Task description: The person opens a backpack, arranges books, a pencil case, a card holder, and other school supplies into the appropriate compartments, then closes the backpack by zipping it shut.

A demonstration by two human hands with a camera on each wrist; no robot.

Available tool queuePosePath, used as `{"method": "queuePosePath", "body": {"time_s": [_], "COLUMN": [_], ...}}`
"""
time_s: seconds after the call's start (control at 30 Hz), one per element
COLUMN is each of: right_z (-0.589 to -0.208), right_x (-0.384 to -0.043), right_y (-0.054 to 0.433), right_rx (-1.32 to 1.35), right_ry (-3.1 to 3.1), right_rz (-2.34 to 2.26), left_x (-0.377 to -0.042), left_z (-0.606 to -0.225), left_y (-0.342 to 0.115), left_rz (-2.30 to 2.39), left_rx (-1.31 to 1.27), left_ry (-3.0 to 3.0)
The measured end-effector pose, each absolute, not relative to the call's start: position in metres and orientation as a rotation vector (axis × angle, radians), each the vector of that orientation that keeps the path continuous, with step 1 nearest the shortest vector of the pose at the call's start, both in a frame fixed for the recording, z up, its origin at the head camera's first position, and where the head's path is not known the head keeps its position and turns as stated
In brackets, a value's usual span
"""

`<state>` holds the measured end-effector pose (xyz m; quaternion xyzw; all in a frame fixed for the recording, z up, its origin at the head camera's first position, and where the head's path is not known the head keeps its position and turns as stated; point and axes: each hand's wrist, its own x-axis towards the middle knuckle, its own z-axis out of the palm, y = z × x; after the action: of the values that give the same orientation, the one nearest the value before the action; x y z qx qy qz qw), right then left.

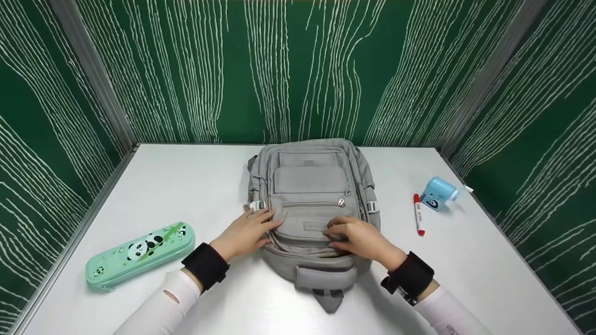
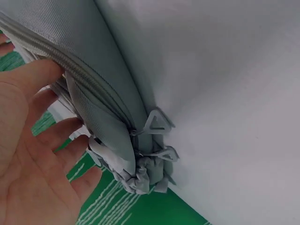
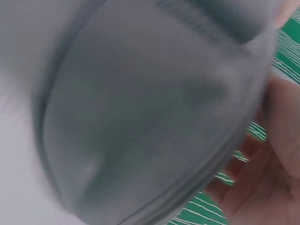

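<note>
A grey backpack lies on its back, its top handle toward me. The zipped opening near the handle gapes a little. My left hand rests along the bag's left edge with fingers spread over the front; in the left wrist view its thumb touches the zipper seam. Two triangular zipper pulls hang farther along that side. With curled fingers on the front panel and thumb below, my right hand pinches the panel's edge by the opening. Much of that grip is hidden behind the bag in the right wrist view.
On the white table, a green panda pencil case lies at the left. A red-capped marker and a light-blue panda item with a pale end lie at the right. Green, white-streaked walls enclose the sides and back.
</note>
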<state>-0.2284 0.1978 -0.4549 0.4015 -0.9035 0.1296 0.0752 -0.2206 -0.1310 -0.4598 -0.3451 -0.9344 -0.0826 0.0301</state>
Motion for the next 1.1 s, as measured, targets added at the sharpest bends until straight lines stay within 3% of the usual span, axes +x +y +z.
{"method": "queuePosePath", "body": {"time_s": [0.6,1.1], "right_z": [-0.449,-0.384], "right_x": [-0.232,-0.252], "right_y": [0.197,0.192], "right_rx": [1.210,1.092], "right_ry": [-2.573,-2.577], "right_rz": [0.374,0.489], "left_x": [-0.201,-0.203], "left_z": [-0.473,-0.464], "left_y": [-0.128,-0.144], "left_rz": [-0.393,-0.477], "left_rx": [-0.985,-0.832], "left_ry": [-2.739,-2.898]}}
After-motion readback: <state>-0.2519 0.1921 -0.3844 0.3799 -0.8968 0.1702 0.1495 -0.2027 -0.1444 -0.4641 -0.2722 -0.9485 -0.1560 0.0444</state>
